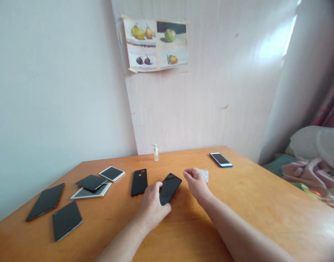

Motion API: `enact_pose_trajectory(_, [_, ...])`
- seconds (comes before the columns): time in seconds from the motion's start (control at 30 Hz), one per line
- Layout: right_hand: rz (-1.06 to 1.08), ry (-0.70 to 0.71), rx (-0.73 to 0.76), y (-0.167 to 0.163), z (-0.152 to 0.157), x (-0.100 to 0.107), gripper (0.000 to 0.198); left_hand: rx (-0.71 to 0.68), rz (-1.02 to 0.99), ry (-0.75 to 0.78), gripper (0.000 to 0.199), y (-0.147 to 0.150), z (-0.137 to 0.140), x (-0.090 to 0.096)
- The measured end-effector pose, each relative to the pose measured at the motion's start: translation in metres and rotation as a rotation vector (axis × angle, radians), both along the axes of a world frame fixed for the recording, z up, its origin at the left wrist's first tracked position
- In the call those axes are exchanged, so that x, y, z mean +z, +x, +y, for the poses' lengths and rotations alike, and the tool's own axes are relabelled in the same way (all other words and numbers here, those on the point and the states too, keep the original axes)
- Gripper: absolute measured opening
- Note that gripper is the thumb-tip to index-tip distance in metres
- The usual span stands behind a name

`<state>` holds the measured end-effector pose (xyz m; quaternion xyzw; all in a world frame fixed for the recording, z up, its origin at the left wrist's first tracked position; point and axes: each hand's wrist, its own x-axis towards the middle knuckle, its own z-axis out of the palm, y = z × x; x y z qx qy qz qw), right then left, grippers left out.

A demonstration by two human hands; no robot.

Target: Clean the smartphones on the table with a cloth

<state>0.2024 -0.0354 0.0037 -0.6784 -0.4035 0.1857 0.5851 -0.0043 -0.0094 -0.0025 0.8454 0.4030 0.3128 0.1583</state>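
My left hand (153, 205) grips a black smartphone (170, 187) by its near left end, thumb and fingers on opposite edges. The phone's dark screen faces up and it is tilted a little. My right hand (197, 183) is just right of the phone, apart from it, with thumb and fingers drawn together. Whatever the fingertips may hold is too small to see. A pale, thin cloth or wipe (204, 175) shows behind that hand; whether they touch I cannot tell. A black phone case (139, 183) with a camera cutout lies left of the phone.
Several tablets lie at the left, among them a black one (47, 201) and a white-framed one (111, 173). A small pump bottle (156, 153) stands near the wall. Far right on the wooden table (254, 207) lies a white-fronted phone (221, 159). Bedding (311, 171) is beyond the table.
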Motion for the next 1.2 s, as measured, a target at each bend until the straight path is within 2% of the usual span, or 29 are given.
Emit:
enact_pose_trajectory(0.1, [-0.216, -0.066, -0.088, 0.015, -0.002, 0.007, 0.031, 0.019, 0.024, 0.018, 0.055, 0.000, 0.006, -0.001])
enact_pose_trajectory(0.23, [-0.439, -0.226, -0.132, 0.026, -0.006, 0.012, 0.033, 0.050, 0.089, 0.027, 0.055, 0.000, 0.012, -0.002])
enact_pose_trajectory(0.4, [-0.586, -0.439, -0.121, 0.031, -0.007, 0.008, 0.027, 0.079, 0.170, 0.003, 0.054, 0.000, 0.013, 0.000])
enact_pose_trajectory(0.53, [-0.632, -0.545, -0.099, 0.038, -0.008, 0.004, 0.021, 0.031, 0.177, 0.000, 0.058, -0.001, 0.012, 0.000])
enact_pose_trajectory(0.63, [-0.639, -0.533, -0.091, 0.042, -0.008, 0.004, 0.021, -0.013, 0.137, 0.044, 0.052, -0.002, 0.013, 0.000])
enact_pose_trajectory(0.83, [-0.568, -0.378, -0.083, 0.043, -0.004, 0.010, 0.031, -0.056, -0.001, 0.123, 0.033, -0.003, 0.015, 0.002])
enact_pose_trajectory(0.93, [-0.563, -0.364, -0.101, 0.043, -0.005, 0.011, 0.032, -0.078, -0.049, 0.153, 0.030, -0.004, 0.015, 0.002])
enact_pose_trajectory(1.03, [-0.569, -0.389, -0.098, 0.043, -0.009, 0.008, 0.026, -0.093, -0.066, 0.158, 0.026, -0.003, 0.015, 0.002])
enact_pose_trajectory(1.17, [-0.516, -0.386, -0.055, 0.043, -0.011, 0.005, 0.003, -0.119, -0.064, 0.144, 0.021, -0.003, 0.014, 0.004])
enact_pose_trajectory(1.2, [-0.489, -0.368, -0.038, 0.043, -0.010, 0.005, 0.002, -0.122, -0.069, 0.140, 0.020, -0.003, 0.014, 0.005])
